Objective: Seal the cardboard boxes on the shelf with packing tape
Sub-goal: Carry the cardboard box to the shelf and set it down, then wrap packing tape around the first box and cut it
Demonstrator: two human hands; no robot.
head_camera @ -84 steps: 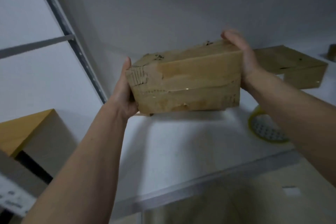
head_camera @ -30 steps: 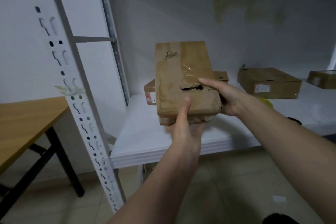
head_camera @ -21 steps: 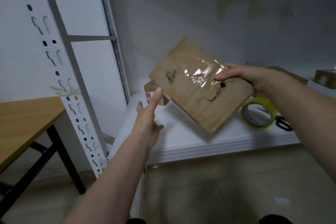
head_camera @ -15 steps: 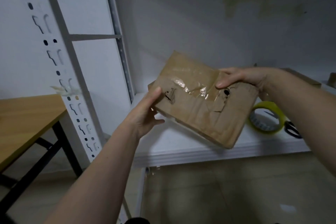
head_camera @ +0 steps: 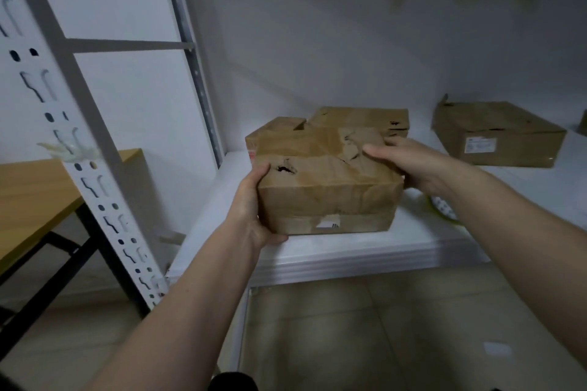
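a cardboard box point(head_camera: 327, 190) sits at the front of the shelf point(head_camera: 349, 259), held between the left hand point(head_camera: 254, 200) and right hand point(head_camera: 409, 165). a second box point(head_camera: 359, 119) lies just behind it, a third box point(head_camera: 498, 133) farther right, a tape roll point(head_camera: 443, 209) beside the right wrist, a wooden table point(head_camera: 35, 197) left of the shelf upright point(head_camera: 79, 124).

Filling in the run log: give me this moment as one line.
left hand: grips box's left end | right hand: grips right end | held box: torn, at shelf front | tape roll: unused

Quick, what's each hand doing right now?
Left hand: grips the cardboard box's left end.
Right hand: holds the box's right end, fingers over the top.
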